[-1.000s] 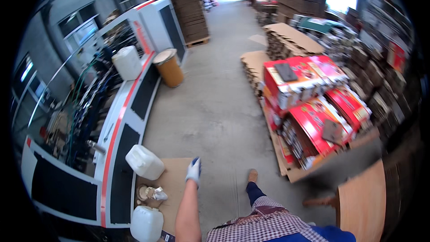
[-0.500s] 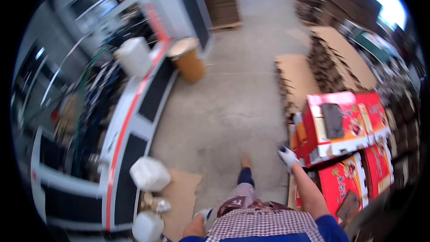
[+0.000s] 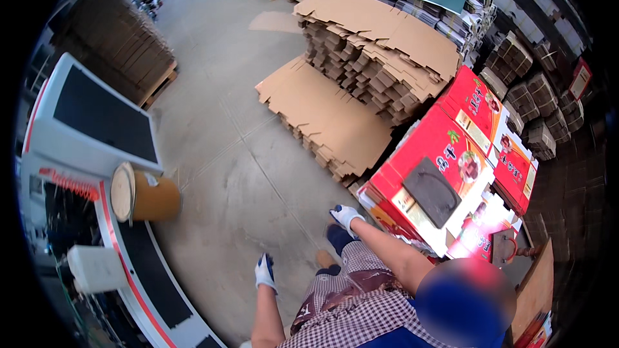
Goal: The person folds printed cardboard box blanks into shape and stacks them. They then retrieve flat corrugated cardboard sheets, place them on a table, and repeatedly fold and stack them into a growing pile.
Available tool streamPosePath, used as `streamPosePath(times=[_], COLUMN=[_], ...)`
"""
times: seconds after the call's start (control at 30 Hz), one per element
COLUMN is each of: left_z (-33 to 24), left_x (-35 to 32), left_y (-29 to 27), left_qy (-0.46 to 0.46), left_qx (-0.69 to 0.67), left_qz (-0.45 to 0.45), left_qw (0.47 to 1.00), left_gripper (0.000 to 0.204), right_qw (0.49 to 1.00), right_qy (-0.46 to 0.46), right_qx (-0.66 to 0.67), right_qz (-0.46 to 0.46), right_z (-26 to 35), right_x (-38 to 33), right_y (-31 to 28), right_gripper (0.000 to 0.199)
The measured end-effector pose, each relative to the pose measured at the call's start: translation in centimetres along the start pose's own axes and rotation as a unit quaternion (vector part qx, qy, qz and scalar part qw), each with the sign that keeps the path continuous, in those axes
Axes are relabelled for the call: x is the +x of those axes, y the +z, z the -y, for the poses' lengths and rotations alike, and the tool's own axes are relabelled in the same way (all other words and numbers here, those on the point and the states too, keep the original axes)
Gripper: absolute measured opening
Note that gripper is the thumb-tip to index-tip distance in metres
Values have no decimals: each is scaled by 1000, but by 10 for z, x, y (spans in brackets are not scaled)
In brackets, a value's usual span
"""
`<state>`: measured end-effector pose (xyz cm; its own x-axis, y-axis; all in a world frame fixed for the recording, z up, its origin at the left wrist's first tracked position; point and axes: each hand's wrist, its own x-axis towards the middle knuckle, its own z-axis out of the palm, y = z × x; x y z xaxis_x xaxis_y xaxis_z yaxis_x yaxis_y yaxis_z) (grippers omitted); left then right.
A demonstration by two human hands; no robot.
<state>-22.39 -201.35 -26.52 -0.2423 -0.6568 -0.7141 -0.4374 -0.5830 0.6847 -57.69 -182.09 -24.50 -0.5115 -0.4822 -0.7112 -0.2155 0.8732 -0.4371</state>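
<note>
My left hand (image 3: 265, 272), in a white glove with dark blue fingertips, hangs over the concrete floor (image 3: 225, 200). Its fingers are loosely bent and a little apart, and nothing shows in them. My right hand (image 3: 347, 216), gloved the same way, is held forward with half-curled fingers and no visible object. Nearest to it is a stack of red printed carton sheets (image 3: 422, 148), just to its right and apart from it. On top of that stack lies a dark grey flat block (image 3: 432, 192). A checked apron (image 3: 342, 312) covers my front.
Piles of flat brown cardboard (image 3: 329, 113) stand ahead on the right. At left is a white machine panel (image 3: 106, 113), with a brown drum (image 3: 148, 194) and a white plastic jug (image 3: 97, 269). A tall cardboard stack (image 3: 116, 42) sits on a pallet farther off.
My view has turned to the right, so the cardboard piles and red cartons sit nearer the middle. Both hands have come forward, the left one now fully in sight.
</note>
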Motion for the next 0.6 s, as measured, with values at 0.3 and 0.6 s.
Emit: streamPosePath(times=[0.3,0.6], left_z=[-180,-145], left_x=[230,436], left_y=[217,362], left_qy=[-108,-180], left_qx=[-27,8], left_qz=[112,143], left_qw=[987,973], left_gripper=[74,78], right_qw=[985,962], right_qy=[136,222], right_qx=[70,56], right_qz=[-84,-148], right_z=[22,-46], right_x=[242,445], right_y=[-161,-263], right_gripper=[53,64])
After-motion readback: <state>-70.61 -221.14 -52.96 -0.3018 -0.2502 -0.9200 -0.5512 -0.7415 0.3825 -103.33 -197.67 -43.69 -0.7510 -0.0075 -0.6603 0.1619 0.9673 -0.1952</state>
